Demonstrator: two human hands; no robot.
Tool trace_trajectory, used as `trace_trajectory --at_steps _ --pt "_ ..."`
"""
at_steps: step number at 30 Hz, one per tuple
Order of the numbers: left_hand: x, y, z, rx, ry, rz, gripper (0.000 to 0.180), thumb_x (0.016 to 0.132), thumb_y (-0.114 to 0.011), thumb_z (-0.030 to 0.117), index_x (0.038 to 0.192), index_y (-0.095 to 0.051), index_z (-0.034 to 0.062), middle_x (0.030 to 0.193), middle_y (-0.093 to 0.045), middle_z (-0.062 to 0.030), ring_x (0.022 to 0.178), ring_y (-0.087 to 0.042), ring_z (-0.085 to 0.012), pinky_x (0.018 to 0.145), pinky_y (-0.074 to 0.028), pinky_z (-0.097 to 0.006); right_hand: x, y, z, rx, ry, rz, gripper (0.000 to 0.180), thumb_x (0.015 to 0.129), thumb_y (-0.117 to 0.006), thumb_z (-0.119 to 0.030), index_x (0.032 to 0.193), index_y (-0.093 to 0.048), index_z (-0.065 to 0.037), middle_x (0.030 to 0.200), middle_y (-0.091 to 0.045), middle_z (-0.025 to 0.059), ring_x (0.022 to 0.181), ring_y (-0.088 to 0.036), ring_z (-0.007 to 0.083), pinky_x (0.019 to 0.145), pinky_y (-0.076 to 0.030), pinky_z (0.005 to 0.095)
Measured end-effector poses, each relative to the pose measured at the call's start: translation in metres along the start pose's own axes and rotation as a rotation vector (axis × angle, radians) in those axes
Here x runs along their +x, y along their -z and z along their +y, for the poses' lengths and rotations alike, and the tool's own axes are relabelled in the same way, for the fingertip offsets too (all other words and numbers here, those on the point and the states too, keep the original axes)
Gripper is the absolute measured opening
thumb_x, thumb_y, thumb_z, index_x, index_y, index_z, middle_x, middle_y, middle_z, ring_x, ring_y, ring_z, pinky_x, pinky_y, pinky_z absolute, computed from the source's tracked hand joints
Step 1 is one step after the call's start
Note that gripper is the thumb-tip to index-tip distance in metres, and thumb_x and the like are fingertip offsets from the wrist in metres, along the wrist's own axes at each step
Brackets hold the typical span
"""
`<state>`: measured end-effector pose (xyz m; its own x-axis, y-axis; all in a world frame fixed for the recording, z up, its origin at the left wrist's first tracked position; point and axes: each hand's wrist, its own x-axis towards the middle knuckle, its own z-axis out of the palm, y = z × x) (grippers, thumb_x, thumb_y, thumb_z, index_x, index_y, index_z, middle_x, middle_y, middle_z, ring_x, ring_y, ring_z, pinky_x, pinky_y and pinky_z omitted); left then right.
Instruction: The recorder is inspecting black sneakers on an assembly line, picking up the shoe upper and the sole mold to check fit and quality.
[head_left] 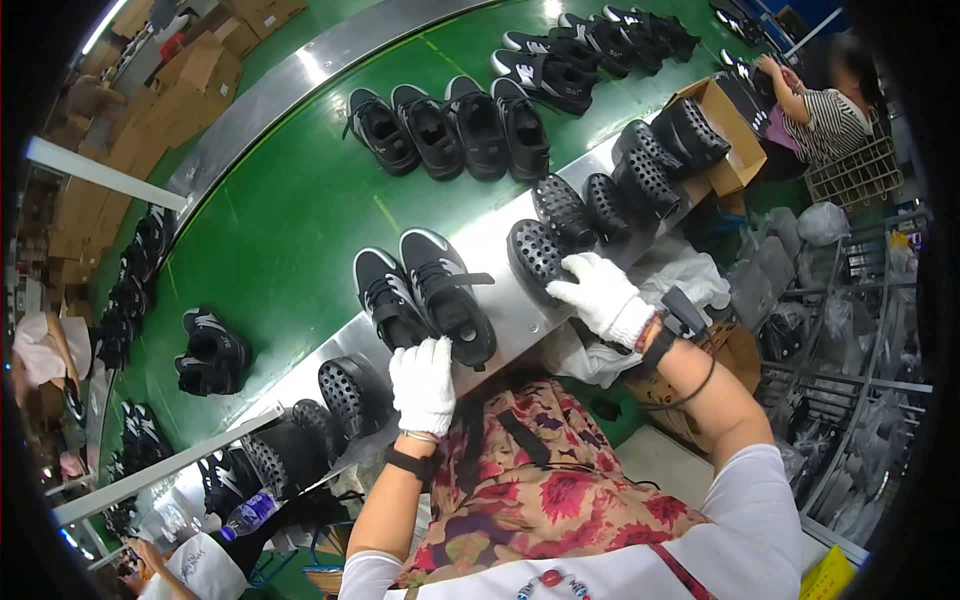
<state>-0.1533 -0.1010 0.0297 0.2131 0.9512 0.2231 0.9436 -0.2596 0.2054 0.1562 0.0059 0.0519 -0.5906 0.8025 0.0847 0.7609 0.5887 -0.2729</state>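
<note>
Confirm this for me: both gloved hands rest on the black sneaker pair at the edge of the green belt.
Not quite. Only the left hand rests on the black sneaker pair at the green belt edge. The right hand lies on a black perforated clog on the metal ledge beside it, as the head view shows. Both hands wear white gloves.
</note>
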Motion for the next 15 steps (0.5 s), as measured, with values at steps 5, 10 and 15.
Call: trace_trajectory --at_steps 5,10,15 --pt "-0.005 0.000 -0.011 -0.008 0.054 -0.152 0.033 0.084 -0.056 0.012 0.116 -0.065 0.0081 0.106 -0.064 -0.0088 0.089 -0.061 -0.0272 0.080 -0.046 -0.040 0.020 0.004 -0.018 -0.191 0.016 -0.235 0.020 0.085 -0.057 -0.017 0.104 -0.062 -0.014 0.109 -0.056 0.0150 0.100 -0.057 0.0351 0.083 -0.049 0.0470" --pt "0.000 0.032 0.003 -0.059 0.027 0.053 0.033 0.080 -0.067 0.013 0.112 -0.066 0.0065 0.104 -0.066 -0.0131 0.090 -0.063 -0.0327 0.080 -0.049 -0.042 0.021 0.022 -0.018 -0.207 0.102 0.006 0.015 0.083 -0.058 -0.016 0.094 -0.061 -0.008 0.102 -0.057 0.0167 0.097 -0.057 0.0353 0.079 -0.048 0.0463" --pt "-0.001 0.059 0.022 -1.090 0.372 0.091 0.060 0.086 -0.075 0.027 0.136 -0.051 0.0058 0.138 -0.055 -0.0165 0.124 -0.056 -0.0334 0.104 -0.045 -0.045 0.019 0.085 -0.081 0.095 0.250 0.277 0.017 0.077 -0.064 -0.009 0.093 -0.062 -0.003 0.105 -0.061 0.0178 0.102 -0.060 0.0381 0.088 -0.050 0.0473"
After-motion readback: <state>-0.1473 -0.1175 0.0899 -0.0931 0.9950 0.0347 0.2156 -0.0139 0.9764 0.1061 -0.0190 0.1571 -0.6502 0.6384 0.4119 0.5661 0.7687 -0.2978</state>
